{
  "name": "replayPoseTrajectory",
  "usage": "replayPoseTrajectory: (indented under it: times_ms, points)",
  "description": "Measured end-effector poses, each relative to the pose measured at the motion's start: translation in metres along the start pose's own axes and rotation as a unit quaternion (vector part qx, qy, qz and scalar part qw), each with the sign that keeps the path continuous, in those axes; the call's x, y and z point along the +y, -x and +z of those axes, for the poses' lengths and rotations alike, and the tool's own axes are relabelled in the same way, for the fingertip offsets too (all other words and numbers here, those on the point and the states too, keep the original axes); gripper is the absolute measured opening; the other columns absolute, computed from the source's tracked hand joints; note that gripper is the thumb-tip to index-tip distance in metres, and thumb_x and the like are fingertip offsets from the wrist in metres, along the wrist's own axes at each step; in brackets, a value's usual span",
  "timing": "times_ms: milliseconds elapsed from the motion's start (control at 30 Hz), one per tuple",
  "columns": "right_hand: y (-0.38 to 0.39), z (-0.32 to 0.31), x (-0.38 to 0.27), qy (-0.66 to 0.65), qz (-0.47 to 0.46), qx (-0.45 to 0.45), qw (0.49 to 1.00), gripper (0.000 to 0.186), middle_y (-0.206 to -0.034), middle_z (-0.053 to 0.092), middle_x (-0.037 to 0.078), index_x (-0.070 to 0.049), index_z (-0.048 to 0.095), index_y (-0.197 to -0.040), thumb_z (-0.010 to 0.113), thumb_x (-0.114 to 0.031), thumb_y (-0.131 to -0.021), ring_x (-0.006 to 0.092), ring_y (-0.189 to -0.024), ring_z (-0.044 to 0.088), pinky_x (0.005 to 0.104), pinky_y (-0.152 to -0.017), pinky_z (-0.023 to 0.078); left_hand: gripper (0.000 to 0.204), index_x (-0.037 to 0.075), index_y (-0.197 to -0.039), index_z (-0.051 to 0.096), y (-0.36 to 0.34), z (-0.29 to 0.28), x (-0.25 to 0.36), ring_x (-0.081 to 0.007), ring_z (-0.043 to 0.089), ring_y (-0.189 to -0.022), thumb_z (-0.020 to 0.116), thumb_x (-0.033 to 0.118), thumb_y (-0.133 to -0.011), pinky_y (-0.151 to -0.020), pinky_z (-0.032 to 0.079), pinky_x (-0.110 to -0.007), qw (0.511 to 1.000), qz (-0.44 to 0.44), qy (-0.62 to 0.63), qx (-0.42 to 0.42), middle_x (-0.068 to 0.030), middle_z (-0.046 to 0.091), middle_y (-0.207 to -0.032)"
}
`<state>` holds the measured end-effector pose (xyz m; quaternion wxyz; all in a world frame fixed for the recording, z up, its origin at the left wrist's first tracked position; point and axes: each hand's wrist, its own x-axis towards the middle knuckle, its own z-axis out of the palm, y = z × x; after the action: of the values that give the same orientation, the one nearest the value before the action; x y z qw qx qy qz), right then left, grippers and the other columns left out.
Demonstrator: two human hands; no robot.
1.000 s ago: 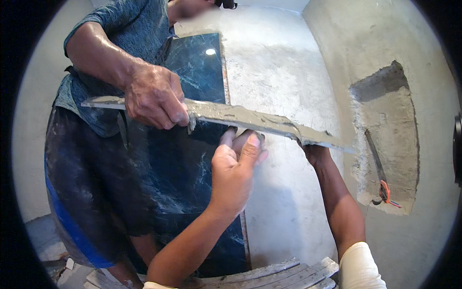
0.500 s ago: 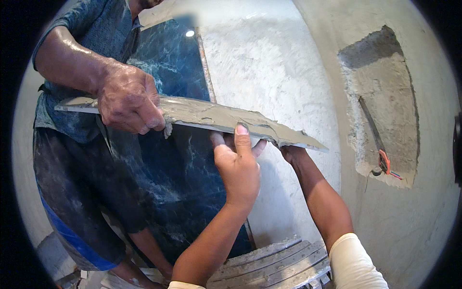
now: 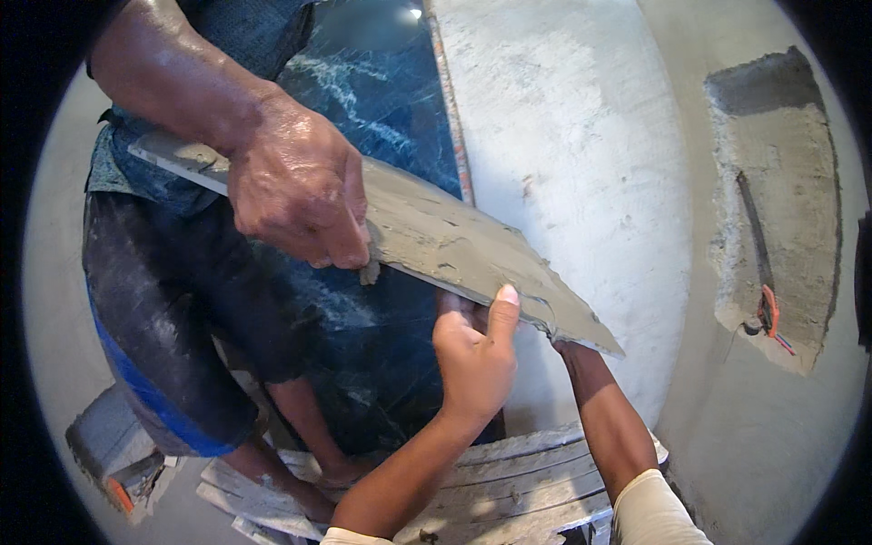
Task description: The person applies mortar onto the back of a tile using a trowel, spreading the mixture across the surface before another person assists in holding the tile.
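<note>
A long tile (image 3: 454, 238) coated with wet grey mortar slopes down to the right across the middle. My left hand (image 3: 477, 350) is closed on its near edge, thumb on top and fingers underneath. At the tile's right end my right hand (image 3: 565, 347) reaches below it; its fingers are hidden behind the tile. On the left, a co-worker's hand (image 3: 300, 186) grips the same tile, with a lump of mortar (image 3: 370, 272) by its fingertips.
Dark blue marbled tiles (image 3: 377, 100) cover part of the wall beside a pale plastered stretch (image 3: 572, 118). At right, a recess (image 3: 790, 209) holds a dark conduit with orange-red ends (image 3: 768, 309). Wooden planks (image 3: 509, 481) lie below. The co-worker (image 3: 163, 300) stands close at left.
The tile's right end has dropped lower and its mortar face shows more. Both my hands and the co-worker's hand sit lower and further right in view, as does the background.
</note>
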<state>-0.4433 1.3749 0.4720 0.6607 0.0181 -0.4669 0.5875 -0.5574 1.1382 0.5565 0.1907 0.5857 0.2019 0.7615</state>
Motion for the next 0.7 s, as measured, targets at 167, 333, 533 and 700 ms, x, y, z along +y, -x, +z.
replayPoseTrajectory:
  times_ms: [167,333,533,700]
  points:
    - [0.027,-0.008,0.034,-0.034,0.019,-0.015,0.999,0.042,-0.118,0.06,0.016,0.004,0.05,-0.127,0.048,-0.025,-0.096,0.0221,-0.1,0.062,0.0349,-0.085,0.053,0.028,-0.005,-0.115,0.05,0.02,-0.011,-0.006,-0.0134,0.055,-0.099,0.059,0.009,-0.092,-0.087,0.044,-0.028,0.998,-0.017,-0.052,0.028,-0.011,0.06,-0.108]
    - [0.057,-0.012,0.059,-0.063,0.027,-0.021,0.997,0.042,-0.119,0.06,0.016,0.005,0.049,-0.127,0.048,-0.024,-0.096,0.0222,-0.1,0.062,0.0345,-0.084,0.053,0.025,-0.005,-0.113,0.052,0.039,-0.021,0.009,-0.0122,0.056,-0.094,0.058,0.007,-0.092,-0.083,0.045,-0.026,0.995,-0.023,-0.09,0.044,-0.0096,0.06,-0.105]
    - [0.08,-0.031,0.073,-0.079,0.022,0.006,0.997,0.041,-0.116,0.061,0.016,0.006,0.05,-0.126,0.049,-0.023,-0.096,0.0217,-0.097,0.062,0.034,-0.082,0.053,0.02,-0.005,-0.106,0.054,0.052,-0.027,0.01,-0.0105,0.058,-0.085,0.06,0.008,-0.092,-0.075,0.047,-0.025,0.993,-0.014,-0.111,0.043,-0.0079,0.062,-0.098]
    - [0.088,-0.042,0.081,-0.085,0.031,0.027,0.996,0.04,-0.112,0.062,0.015,0.006,0.053,-0.123,0.052,-0.022,-0.095,0.0208,-0.093,0.063,0.0335,-0.079,0.054,0.017,-0.006,-0.101,0.057,0.059,-0.025,0.013,-0.0106,0.058,-0.081,0.06,0.009,-0.092,-0.072,0.048,-0.025,0.989,-0.036,-0.133,0.054,-0.0069,0.063,-0.091]
